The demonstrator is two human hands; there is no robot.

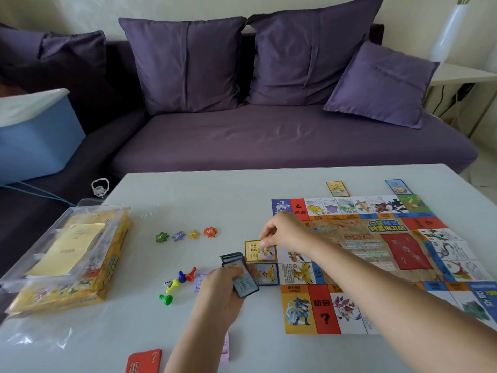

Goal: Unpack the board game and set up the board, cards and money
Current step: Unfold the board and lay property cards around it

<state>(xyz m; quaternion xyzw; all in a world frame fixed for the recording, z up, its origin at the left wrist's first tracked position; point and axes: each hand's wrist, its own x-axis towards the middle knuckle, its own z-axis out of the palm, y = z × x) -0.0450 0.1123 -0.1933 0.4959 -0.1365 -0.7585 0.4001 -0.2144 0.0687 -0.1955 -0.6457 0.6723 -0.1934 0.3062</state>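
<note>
Through the head camera I see the white table (pixel 204 200) with the board (pixel 363 238) unfolded flat on its right half. The right hand (pixel 285 232) reaches in across the board's left side, and its thumb and fingertips pinch the top edge of a yellow-framed card (pixel 259 251). That card lies just outside the board, beside its left column. Directly below it a blue-framed card (pixel 266 274) lies flat against the board's edge. The left hand (pixel 223 290) is curled round a stack of cards (pixel 238 270), slightly fanned, just left of those two cards.

Beyond the board's far edge I can make out two more cards, a yellow card (pixel 337 188) and a blue card (pixel 398 186), well apart from each other. Left of the hands, four star tokens (pixel 193 233) stand in a row. Nearer to me, the pawns (pixel 182 277) cluster with a small die (pixel 168 283). Pale pink money notes (pixel 225 348) show beside the left forearm, and a red question-mark card (pixel 145 360) lies at the near edge. The yellow game box (pixel 80 267) sits at the table's left side inside clear plastic. A purple sofa (pixel 269 138) with cushions stands behind the table
</note>
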